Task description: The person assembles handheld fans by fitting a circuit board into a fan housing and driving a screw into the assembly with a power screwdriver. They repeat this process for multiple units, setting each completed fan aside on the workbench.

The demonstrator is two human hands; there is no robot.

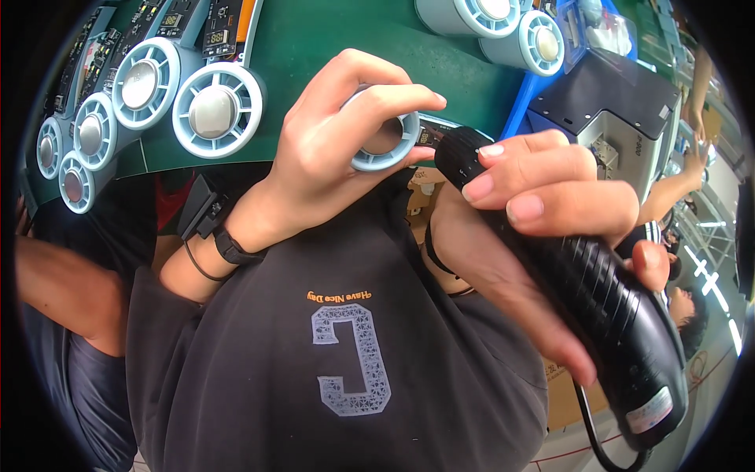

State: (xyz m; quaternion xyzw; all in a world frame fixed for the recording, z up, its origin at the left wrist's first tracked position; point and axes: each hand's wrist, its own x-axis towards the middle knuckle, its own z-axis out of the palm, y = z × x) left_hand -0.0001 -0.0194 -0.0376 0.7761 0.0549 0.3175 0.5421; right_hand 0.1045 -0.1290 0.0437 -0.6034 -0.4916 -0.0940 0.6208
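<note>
My left hand (322, 130) is closed around a light-blue handheld fan body (409, 138) with a round spoked end and a silver centre. A narrow circuit board (429, 137) with a small display shows at its right side. My right hand (550, 189) grips a corded black electric screwdriver (605, 291), its fingers wrapped over the ribbed barrel. The nose of the screwdriver points left and its bit meets the area of the circuit board. Whether the bit sits on a screw, I cannot tell.
Several similar fan units (214, 110) with exposed circuit boards lie on the green mat (330, 35) at left. Two more fan units (543, 43) stand at the far right, beside a blue tray (519, 106) and a black-topped metal box (602, 94). Other people's arms (67, 287) show at both sides.
</note>
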